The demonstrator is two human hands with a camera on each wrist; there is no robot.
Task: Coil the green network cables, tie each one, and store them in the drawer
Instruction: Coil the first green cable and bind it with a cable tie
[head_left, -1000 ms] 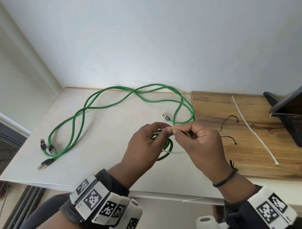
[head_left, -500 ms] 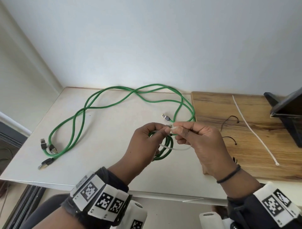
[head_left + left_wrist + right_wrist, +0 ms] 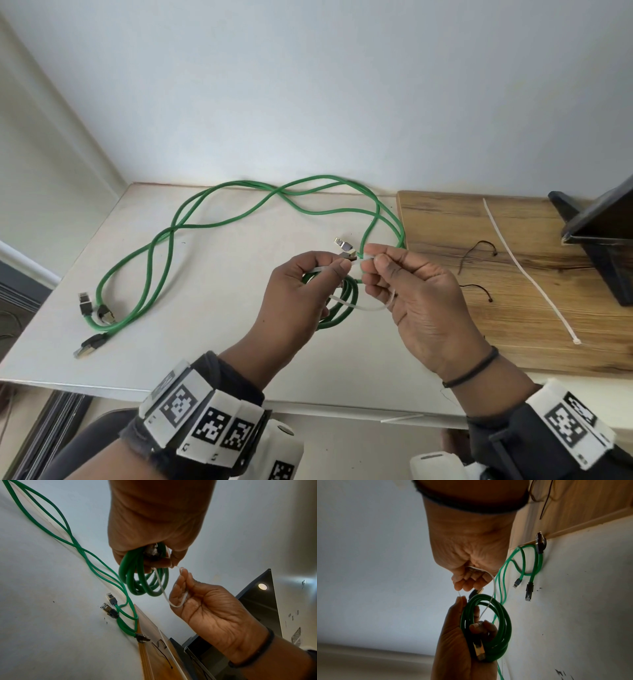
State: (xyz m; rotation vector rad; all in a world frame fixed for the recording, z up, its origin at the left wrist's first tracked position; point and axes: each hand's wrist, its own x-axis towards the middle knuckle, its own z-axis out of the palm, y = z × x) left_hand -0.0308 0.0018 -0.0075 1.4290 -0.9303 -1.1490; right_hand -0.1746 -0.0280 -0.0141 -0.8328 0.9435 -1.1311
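A plain pale blue-white wall (image 3: pixel 308 85) rises behind a matte white rectangular tabletop (image 3: pixel 212 267), which butts against a brown wood-grain board (image 3: pixel 534 308) on the right, all in soft even daylight

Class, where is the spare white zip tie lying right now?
In the head view, the spare zip tie lies diagonally on the wooden board, right of both hands, beside two black ties.

Black stand (image 3: pixel 603 240) on wooden board (image 3: pixel 534 308)

black stand (image 3: pixel 603 240) (right side cropped)
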